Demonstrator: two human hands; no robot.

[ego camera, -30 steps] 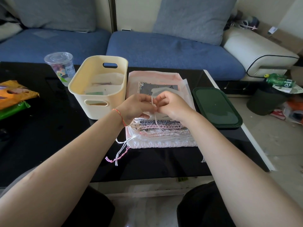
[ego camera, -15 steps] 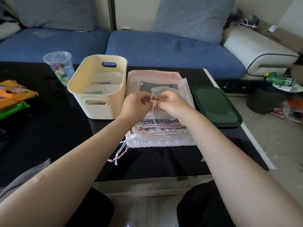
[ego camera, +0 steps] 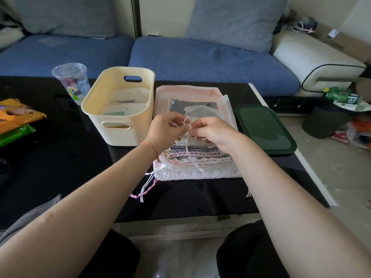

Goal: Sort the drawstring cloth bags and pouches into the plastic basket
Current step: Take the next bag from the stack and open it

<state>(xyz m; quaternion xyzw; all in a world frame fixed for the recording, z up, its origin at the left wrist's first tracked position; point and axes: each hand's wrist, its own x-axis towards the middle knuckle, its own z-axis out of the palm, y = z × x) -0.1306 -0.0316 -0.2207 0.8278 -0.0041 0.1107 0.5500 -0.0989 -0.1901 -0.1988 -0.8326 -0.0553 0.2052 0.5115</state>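
A cream basket (ego camera: 112, 109) is set left of the stacked pouches (ego camera: 200, 157), whose gathered mouths face near, long axis near-to-far. Above the stack, a white drawstring (ego camera: 187, 137) is pinched by left hand (ego camera: 166, 131) and right hand (ego camera: 212, 131).

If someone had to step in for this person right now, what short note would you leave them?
Left hand and right hand: both pinch the white drawstring of the small sheer pouch on top of the stack, above the table.
Stack of bags: on the black table, just right of the cream plastic basket, touching or nearly touching it.
Done: a few flat pouches already lie in the basket.
Left: finish with this drawstring, drop the sheer pouch in the basket, then work down through the rest of the stack, probably one at a time.
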